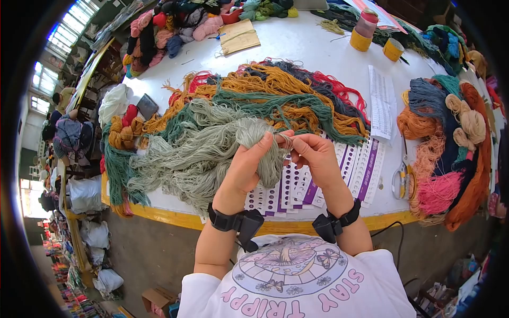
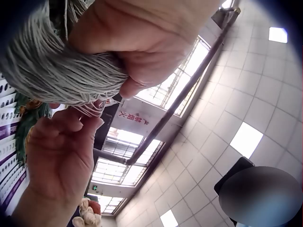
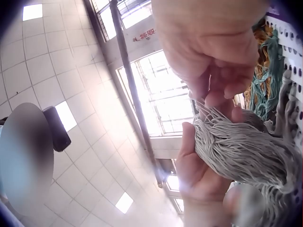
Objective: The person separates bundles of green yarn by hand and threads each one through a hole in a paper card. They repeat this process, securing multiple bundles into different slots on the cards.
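A bundle of pale grey-green yarn (image 1: 253, 132) is gripped in my left hand (image 1: 245, 167), its thumb lying over the strands. My right hand (image 1: 316, 159) pinches a few strands at the bundle's right end between thumb and fingertips. In the left wrist view the yarn bundle (image 2: 61, 61) bulges round the left hand, and the right hand (image 2: 61, 156) meets the strands below it. The right wrist view shows the strands drawn up from the bundle (image 3: 241, 146) to the right fingertips. More loose grey-green yarn (image 1: 180, 153) spreads left across the table.
Mustard, teal, red and dark yarn (image 1: 297, 100) lies heaped behind the hands. Punched cards with purple bands (image 1: 366, 169) lie under and right of them. Scissors (image 1: 404, 175) rest near more skeins (image 1: 424, 143) at the right. The table's yellow edge (image 1: 297, 228) runs close to my body.
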The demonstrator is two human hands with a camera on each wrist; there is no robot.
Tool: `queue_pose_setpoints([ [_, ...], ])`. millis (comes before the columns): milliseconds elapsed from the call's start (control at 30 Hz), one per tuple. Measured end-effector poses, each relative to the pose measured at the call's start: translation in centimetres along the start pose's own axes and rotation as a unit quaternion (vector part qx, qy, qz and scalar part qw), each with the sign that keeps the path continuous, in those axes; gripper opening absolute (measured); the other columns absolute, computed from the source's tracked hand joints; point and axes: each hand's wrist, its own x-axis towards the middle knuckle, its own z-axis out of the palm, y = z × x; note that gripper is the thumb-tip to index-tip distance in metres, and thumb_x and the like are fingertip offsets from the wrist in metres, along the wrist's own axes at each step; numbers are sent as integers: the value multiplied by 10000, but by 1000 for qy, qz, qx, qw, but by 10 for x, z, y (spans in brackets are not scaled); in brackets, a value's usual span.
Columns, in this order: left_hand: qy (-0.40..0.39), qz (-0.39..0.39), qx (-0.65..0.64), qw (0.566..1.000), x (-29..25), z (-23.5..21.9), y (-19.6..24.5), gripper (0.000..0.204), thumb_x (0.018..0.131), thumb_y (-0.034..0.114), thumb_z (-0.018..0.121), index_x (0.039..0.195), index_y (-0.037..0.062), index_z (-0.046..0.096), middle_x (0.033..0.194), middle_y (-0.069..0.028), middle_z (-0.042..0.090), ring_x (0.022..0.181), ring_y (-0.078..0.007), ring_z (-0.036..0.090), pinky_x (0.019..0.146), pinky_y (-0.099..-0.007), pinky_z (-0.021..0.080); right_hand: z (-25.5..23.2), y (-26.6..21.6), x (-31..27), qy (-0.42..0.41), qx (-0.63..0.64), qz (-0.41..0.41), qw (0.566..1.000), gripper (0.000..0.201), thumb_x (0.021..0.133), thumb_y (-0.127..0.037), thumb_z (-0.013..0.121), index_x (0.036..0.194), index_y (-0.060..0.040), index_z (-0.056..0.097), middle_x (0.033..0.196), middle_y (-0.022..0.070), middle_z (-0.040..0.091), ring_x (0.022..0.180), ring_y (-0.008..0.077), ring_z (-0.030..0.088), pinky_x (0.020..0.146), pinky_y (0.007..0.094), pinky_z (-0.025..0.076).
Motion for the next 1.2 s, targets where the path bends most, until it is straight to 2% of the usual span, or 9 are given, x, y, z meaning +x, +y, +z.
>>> queue_pose_setpoints([
  [233,-15,-13,-46,999,4,-5,-7,448,908,350,415,1133,-30,487,1062,-119,553,961,-192,557,773,-346,502,-5,7,3,13,72,1,997,200,849,-226,569,863,-35,625,701,-9,594,553,44,523,443,162,399],
  [333,-4,-12,-40,999,5,-4,-9,452,905,356,419,1135,-26,488,1111,-130,534,973,-199,552,774,-356,504,-2,1,2,31,31,6,999,195,852,-225,563,849,-41,627,734,-8,607,575,39,526,448,166,407],
  [433,23,-7,-34,999,3,4,-6,464,901,367,424,1152,-20,476,1150,-143,516,984,-208,548,776,-362,505,14,-5,-1,33,-76,-62,995,212,856,-248,552,827,-52,628,784,-10,619,615,28,528,436,165,389],
  [533,-9,-4,-21,1000,6,-1,-10,464,899,369,427,1154,-15,478,1179,-152,498,998,-217,543,782,-364,503,10,5,2,14,-100,-43,994,190,840,-226,572,858,-47,631,833,-4,622,660,30,536,457,165,400],
  [633,-2,7,-17,1000,5,1,-6,480,903,383,409,1163,-16,470,1183,-149,493,1001,-212,541,779,-354,504,3,1,3,14,-28,30,999,171,807,-172,610,896,-28,629,850,2,617,673,36,540,497,177,417],
  [733,-40,-26,-45,998,7,-12,-8,510,907,398,387,1176,-30,451,1186,-146,489,992,-207,546,779,-348,504,-3,4,7,-46,136,77,987,151,791,-122,622,895,-12,624,838,0,611,657,40,532,526,194,425],
  [833,-32,-25,-36,999,7,-8,-7,532,910,408,369,1183,-44,434,1166,-141,499,970,-196,555,778,-344,503,14,-11,0,-19,-48,44,998,133,807,-128,603,868,-11,621,809,-8,599,631,36,509,524,197,412],
  [933,-45,-34,-47,997,7,-8,-8,527,910,400,375,1177,-50,432,1160,-140,503,960,-190,561,782,-340,500,9,0,2,-46,-62,35,996,139,815,-130,594,876,-8,619,800,-6,590,628,43,497,545,193,418],
  [1200,-13,-33,-55,998,6,-12,-2,444,914,336,401,1151,-34,464,1119,-126,535,960,-190,560,793,-319,488,-1,8,4,-24,-14,36,999,178,839,-240,573,877,-76,629,677,-64,554,564,3,437,490,155,343],
])
